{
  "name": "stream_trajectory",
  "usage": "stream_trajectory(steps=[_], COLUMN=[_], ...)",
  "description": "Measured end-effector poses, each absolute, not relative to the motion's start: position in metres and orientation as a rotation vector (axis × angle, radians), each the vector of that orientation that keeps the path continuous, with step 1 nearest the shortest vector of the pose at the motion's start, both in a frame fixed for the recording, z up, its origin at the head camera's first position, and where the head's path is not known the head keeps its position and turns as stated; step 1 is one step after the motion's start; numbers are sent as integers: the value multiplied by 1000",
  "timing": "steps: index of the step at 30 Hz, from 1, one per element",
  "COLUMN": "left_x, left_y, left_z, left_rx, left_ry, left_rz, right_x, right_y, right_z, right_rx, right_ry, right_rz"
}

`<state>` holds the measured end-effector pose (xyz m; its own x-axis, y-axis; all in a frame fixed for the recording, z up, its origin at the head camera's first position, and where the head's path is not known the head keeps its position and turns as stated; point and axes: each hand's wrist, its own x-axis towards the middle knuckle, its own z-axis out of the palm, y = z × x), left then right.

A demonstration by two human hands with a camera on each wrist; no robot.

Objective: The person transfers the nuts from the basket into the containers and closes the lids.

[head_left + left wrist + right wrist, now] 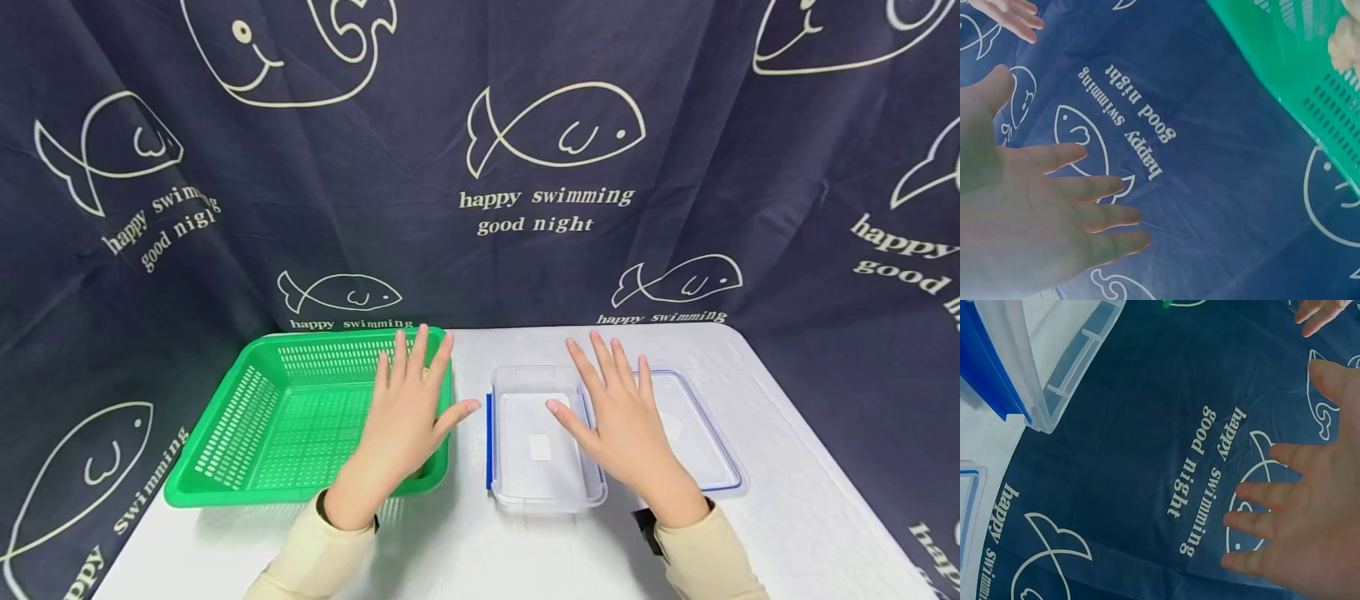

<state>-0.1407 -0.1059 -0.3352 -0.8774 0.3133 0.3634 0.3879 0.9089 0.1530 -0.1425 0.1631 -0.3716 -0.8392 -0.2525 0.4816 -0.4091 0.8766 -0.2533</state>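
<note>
My left hand (403, 410) is held up with its fingers spread and nothing in it. It overlaps the right side of a green plastic basket (247, 354) in the head view and hides part of what lies there. Pale beige, lumpy pieces (1344, 45) show inside that basket in the left wrist view. My right hand (628, 421), fingers spread as well, holds nothing. It hovers over the right edge of a clear plastic container (517, 497) and partly covers the clear lid (705, 433) with a blue seal.
Basket, container and lid stand left to right on a white-covered table (787, 533). A blue clip flap (490, 442) hangs along the container's left side. Behind the table hangs a dark blue curtain (420, 167) printed with white fish and lettering.
</note>
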Motion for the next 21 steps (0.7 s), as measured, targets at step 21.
stream_trajectory(steps=[21], left_x=[-175], left_y=[-132], left_z=[-287], left_rx=[-756], left_ry=[-2632], left_rz=[-504], right_x=[-154], right_y=[183], right_z=[-380], right_rx=[528], right_ry=[-2555], right_rz=[798])
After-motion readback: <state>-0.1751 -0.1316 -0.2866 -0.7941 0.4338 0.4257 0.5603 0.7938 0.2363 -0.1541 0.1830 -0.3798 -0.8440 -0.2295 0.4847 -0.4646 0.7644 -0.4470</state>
